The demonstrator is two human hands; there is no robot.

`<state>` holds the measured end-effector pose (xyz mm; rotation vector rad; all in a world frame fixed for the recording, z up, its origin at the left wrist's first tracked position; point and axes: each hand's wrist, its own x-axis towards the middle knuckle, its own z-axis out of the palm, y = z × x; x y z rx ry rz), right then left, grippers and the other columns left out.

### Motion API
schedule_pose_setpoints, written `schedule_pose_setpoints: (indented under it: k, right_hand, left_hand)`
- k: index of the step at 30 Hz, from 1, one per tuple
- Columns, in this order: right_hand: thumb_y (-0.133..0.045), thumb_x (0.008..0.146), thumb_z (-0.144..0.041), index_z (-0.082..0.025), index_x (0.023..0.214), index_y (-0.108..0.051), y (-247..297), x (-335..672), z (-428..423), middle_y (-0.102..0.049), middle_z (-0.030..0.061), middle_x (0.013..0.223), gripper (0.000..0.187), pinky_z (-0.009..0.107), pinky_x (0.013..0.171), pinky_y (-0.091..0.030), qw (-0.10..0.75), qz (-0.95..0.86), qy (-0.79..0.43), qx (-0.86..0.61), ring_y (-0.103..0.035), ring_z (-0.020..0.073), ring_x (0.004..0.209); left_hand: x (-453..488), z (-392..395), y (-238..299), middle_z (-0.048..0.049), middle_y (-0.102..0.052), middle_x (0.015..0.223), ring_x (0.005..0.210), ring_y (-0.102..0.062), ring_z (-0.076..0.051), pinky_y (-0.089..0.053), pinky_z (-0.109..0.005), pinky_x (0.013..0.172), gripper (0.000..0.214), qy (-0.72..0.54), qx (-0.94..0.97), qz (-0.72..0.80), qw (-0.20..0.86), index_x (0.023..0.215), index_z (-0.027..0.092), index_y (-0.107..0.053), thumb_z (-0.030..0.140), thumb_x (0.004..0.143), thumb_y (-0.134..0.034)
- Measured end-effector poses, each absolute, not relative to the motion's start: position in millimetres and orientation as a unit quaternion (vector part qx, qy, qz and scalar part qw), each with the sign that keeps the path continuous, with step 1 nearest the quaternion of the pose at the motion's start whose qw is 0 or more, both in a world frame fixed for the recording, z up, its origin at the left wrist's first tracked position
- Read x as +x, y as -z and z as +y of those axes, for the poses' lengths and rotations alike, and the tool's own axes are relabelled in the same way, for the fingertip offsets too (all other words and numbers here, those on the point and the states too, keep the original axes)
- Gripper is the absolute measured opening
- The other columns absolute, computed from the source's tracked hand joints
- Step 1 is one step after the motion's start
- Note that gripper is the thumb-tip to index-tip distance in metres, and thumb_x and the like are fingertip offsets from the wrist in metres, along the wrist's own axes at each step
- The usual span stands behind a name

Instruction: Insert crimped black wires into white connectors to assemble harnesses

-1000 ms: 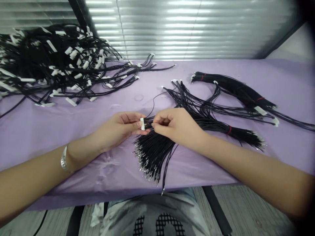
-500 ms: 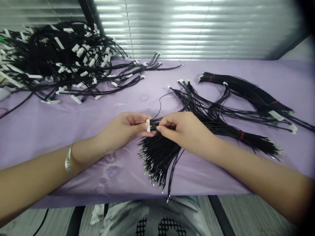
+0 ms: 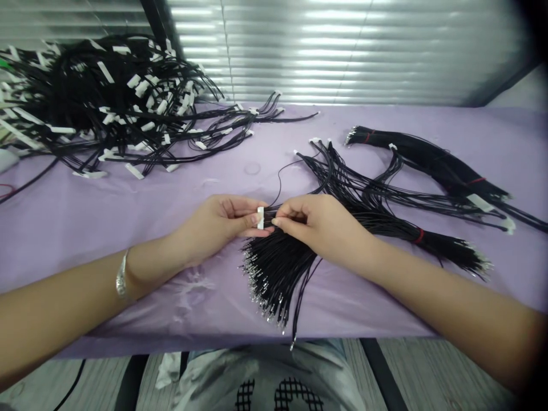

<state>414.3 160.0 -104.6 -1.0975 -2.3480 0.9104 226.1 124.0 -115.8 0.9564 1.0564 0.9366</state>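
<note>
No readable text anywhere (labels look blank).

A small assembly workshop, a wire-harness bench by the look of it. The surface (image 3: 85, 217) wears a purple plastic sheet and carries a heap of finished black cable harnesses with white connectors (image 3: 107, 97), banded bundles of cut black wires (image 3: 432, 157), and loose terminal-tipped wires (image 3: 274, 274). Closed window blinds (image 3: 342, 51) run behind.

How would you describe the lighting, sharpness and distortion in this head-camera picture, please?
Head view: bright backlight glares off the window blinds; the purple table cover is evenly lit; hands and white connector are sharp; the right corners darken, and the table's edges bow from wide-angle distortion.
</note>
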Motion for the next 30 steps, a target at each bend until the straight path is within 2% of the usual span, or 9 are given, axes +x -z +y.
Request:
schedule_pose_setpoints:
  k: [7, 12, 21, 24, 27, 28, 30]
  right_hand:
    - [-0.057, 0.08, -0.016, -0.013, 0.074, -0.063, 100.2, 417.3, 160.8, -0.063, -0.0024, 0.067, 0.009, 0.019, 0.056, -0.038, 0.23, -0.81, -0.416, -0.343, -0.053, 0.0065, 0.059]
    - [-0.057, 0.081, -0.018, -0.013, 0.075, -0.064, 102.7, 417.1, 159.8, -0.062, -0.002, 0.067, 0.011, 0.018, 0.058, -0.039, 0.267, -0.812, -0.415, -0.313, -0.052, 0.006, 0.06]
    - [-0.055, 0.084, -0.018, -0.013, 0.073, -0.064, 106.2, 413.0, 160.8, -0.062, -0.0021, 0.067, 0.014, 0.019, 0.058, -0.038, 0.261, -0.827, -0.386, -0.314, -0.051, 0.0062, 0.059]
    - [-0.056, 0.084, -0.019, -0.014, 0.08, -0.064, 101.8, 415.8, 158.9, -0.064, 0.0009, 0.076, 0.01, 0.022, 0.065, -0.041, 0.246, -0.862, -0.301, -0.326, -0.054, 0.0099, 0.068]
    - [-0.057, 0.084, -0.018, -0.012, 0.091, -0.064, 95.9, 420.4, 151.8, -0.061, 0.0091, 0.097, 0.011, 0.032, 0.083, -0.042, 0.276, -0.9, -0.091, -0.325, -0.053, 0.0187, 0.09]
    - [-0.057, 0.084, -0.018, -0.012, 0.092, -0.064, 94.8, 421.6, 149.2, -0.059, 0.0101, 0.099, 0.012, 0.034, 0.084, -0.042, 0.274, -0.907, -0.044, -0.317, -0.052, 0.0203, 0.093]
    - [-0.056, 0.085, -0.019, -0.014, 0.089, -0.065, 95.1, 422.8, 145.3, -0.057, 0.009, 0.095, 0.011, 0.034, 0.081, -0.043, 0.225, -0.928, -0.025, -0.295, -0.051, 0.02, 0.088]
  left_hand:
    - [219.5, 125.7, 113.8, -0.0055, -0.075, 0.085, 0.076, -0.07, -0.013, -0.056, -0.019, 0.074, 0.019, -0.395, 0.416, 0.449, 0.685, 0.089, 0.016, -0.075, 0.017, 0.07, -0.076]
    - [220.2, 125.6, 112.8, -0.0064, -0.075, 0.082, 0.072, -0.07, -0.013, -0.056, -0.018, 0.07, 0.02, -0.405, 0.398, 0.45, 0.689, 0.084, 0.015, -0.076, 0.017, 0.065, -0.08]
    - [223.3, 126.0, 112.7, -0.0045, -0.074, 0.08, 0.072, -0.07, -0.013, -0.057, -0.02, 0.072, 0.013, -0.43, 0.379, 0.443, 0.689, 0.078, 0.014, -0.075, 0.013, 0.066, -0.079]
    - [224.9, 125.6, 111.0, -0.0077, -0.074, 0.085, 0.076, -0.07, -0.014, -0.056, -0.022, 0.077, 0.013, -0.428, 0.38, 0.454, 0.683, 0.085, 0.011, -0.074, 0.013, 0.072, -0.074]
    - [227.2, 125.8, 109.9, -0.0094, -0.072, 0.09, 0.079, -0.069, -0.015, -0.056, -0.025, 0.079, 0.013, -0.46, 0.372, 0.458, 0.664, 0.089, 0.009, -0.072, 0.012, 0.077, -0.068]
    - [227.9, 126.1, 109.9, -0.0094, -0.072, 0.09, 0.079, -0.069, -0.015, -0.056, -0.025, 0.079, 0.011, -0.471, 0.367, 0.458, 0.659, 0.089, 0.009, -0.071, 0.011, 0.078, -0.067]
    - [229.1, 126.6, 110.2, -0.0089, -0.071, 0.088, 0.078, -0.068, -0.015, -0.056, -0.025, 0.077, 0.009, -0.482, 0.357, 0.459, 0.655, 0.088, 0.009, -0.069, 0.01, 0.08, -0.064]
